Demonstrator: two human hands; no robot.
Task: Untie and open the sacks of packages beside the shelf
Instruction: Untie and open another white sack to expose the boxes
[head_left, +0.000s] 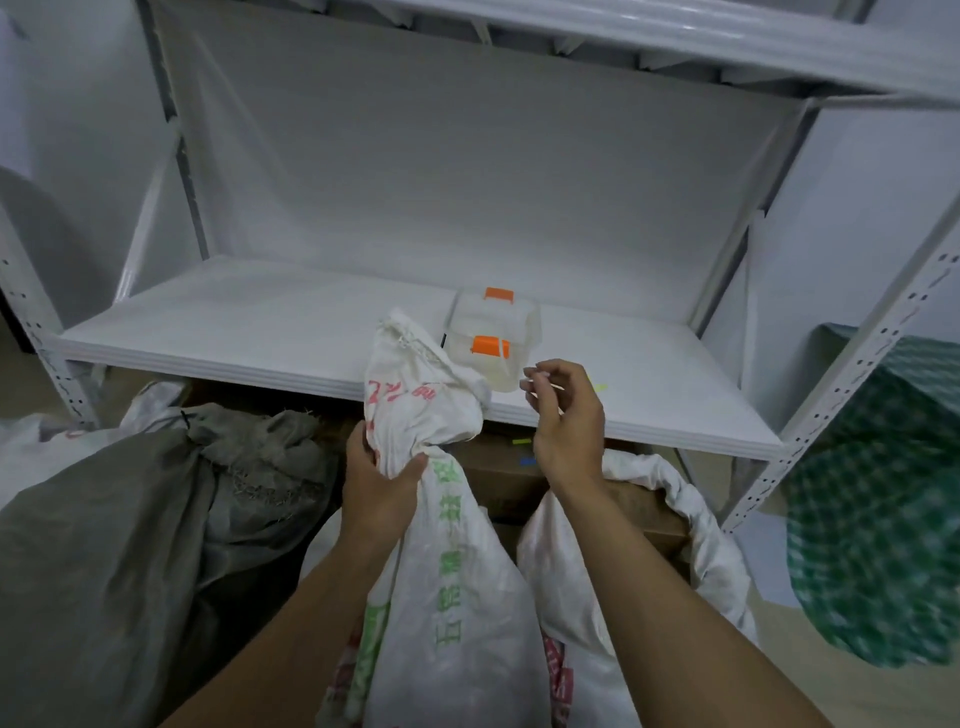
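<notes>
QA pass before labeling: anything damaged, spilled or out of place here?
Minor wear only. The grey sack on the left has a frayed top edge; the white sack, gripped at the neck by the left hand, is frayed at its mouth too. The right hand pinches a thin tie. No spill visible.

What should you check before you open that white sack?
1. Left hand grips the white sack at its neck: ok.
2. Neck free of ties: ok, none shows; the right hand pinches a thin strip.
3. Sack top spread open: not ok, it is bunched.
4. Bare shelf to put the strip on: ok.
5. Grey sack untied: not ok, a black tie is round its neck.
</notes>
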